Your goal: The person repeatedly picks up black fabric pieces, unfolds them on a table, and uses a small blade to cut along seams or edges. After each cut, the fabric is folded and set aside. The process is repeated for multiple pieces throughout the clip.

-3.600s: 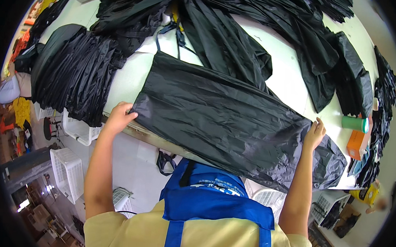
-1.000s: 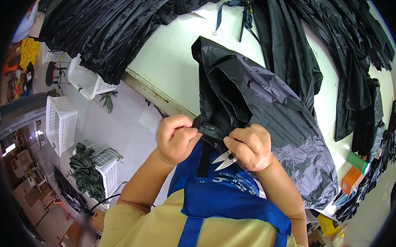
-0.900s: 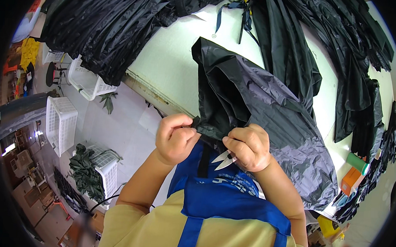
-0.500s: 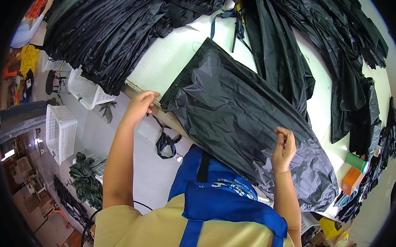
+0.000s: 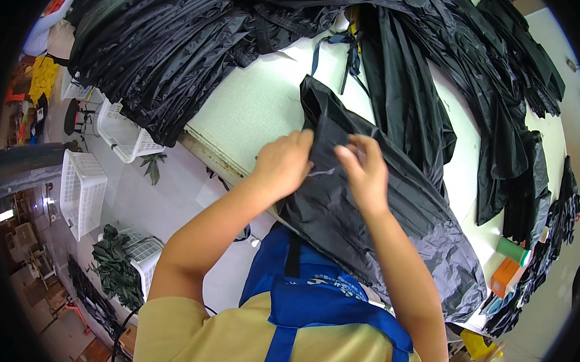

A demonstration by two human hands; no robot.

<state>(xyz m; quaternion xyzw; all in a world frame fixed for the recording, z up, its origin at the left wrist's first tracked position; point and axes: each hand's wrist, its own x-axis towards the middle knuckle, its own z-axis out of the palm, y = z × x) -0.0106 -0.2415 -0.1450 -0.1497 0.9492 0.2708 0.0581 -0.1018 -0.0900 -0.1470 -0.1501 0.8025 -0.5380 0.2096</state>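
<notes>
A shiny black cloth piece point(image 5: 405, 212) lies crumpled across the near side of the white table, its lower part sagging over the front edge. With curled fingers, my left hand point(image 5: 284, 162) grips the left edge of this cloth, pulling it into folds. My right hand point(image 5: 368, 178) hovers just over the cloth to the right of my left hand; its thumb and fingers are apart and nothing shows between them. The cloth's narrow upper corner stands up beyond both hands. Part of the left fingers is hidden by the folds.
Heaped black cloth point(image 5: 166, 52) spans the far side of the white table point(image 5: 232, 107), with more hanging strips point(image 5: 404, 95) in the middle. A green roll point(image 5: 513, 251) and an orange box point(image 5: 509, 276) sit at the right. White baskets point(image 5: 82, 191) stand on the floor left.
My left hand has moved right from the table edge onto the cloth and taken hold of its edge. My right hand has moved up and left. The cloth's left end is now bunched.
</notes>
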